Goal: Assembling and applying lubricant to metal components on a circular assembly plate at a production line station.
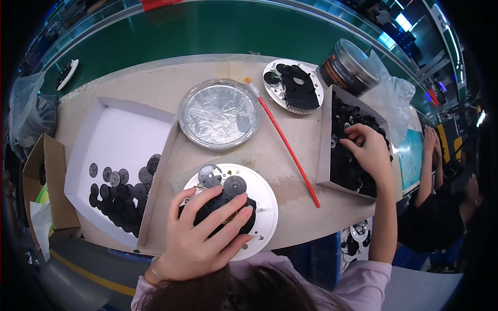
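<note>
My left hand (203, 236) lies over a round white plate (266, 207) near the table's front edge. Its fingers are spread across a black part and dark gears mounted on the plate. Beyond the fingertips sit a dark grey gear (235, 186) and a shinier grey disc (209, 175). To the right, my right hand (366, 150) reaches into a cardboard box (324, 150) heaped with small black parts (348, 165). Thumb and fingers are curled together above the heap; whatever is between them is too small to make out.
An open white box (122, 127) with black gears stands left. Behind the plate are a round clear-covered tub (220, 114) and a red-handled brush (288, 146). Farther back are another white plate assembly (294, 87) and a dark tin (348, 68). Another person's hands (430, 141) are at right.
</note>
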Demonstrator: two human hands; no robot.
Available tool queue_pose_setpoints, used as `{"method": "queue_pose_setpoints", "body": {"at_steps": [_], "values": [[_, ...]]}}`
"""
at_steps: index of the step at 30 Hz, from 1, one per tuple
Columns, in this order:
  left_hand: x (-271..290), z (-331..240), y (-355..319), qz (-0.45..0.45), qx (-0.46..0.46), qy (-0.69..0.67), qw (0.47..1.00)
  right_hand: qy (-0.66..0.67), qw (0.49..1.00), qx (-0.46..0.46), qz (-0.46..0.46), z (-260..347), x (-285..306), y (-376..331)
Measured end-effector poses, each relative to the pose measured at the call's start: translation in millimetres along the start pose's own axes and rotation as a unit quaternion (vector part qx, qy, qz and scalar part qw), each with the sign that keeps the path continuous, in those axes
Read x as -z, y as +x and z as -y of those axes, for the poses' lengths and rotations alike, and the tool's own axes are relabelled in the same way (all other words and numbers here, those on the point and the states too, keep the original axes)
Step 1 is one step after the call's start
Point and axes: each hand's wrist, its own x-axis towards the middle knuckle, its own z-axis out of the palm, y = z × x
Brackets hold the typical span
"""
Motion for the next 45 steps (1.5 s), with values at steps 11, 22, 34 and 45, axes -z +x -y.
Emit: {"method": "queue_pose_setpoints", "body": {"at_steps": [11, 22, 34, 45], "values": [[-3, 3, -4, -0.027, -0.001, -0.014, 1.000, 0.005, 0.998, 0.020, -0.055, -15, -1, 2], [-6, 6, -6, -0.045, -0.001, -0.017, 0.999, 0.476, 0.844, -0.032, 0.245, 116, 9, -33], [-10, 3, -9, -0.076, 0.001, -0.004, 0.997, 0.443, 0.754, -0.083, 0.478, 128, -20, -5], [-9, 5, -9, -0.073, 0.002, -0.001, 0.997, 0.292, 0.751, -0.108, 0.582, 150, -15, 19]]}}
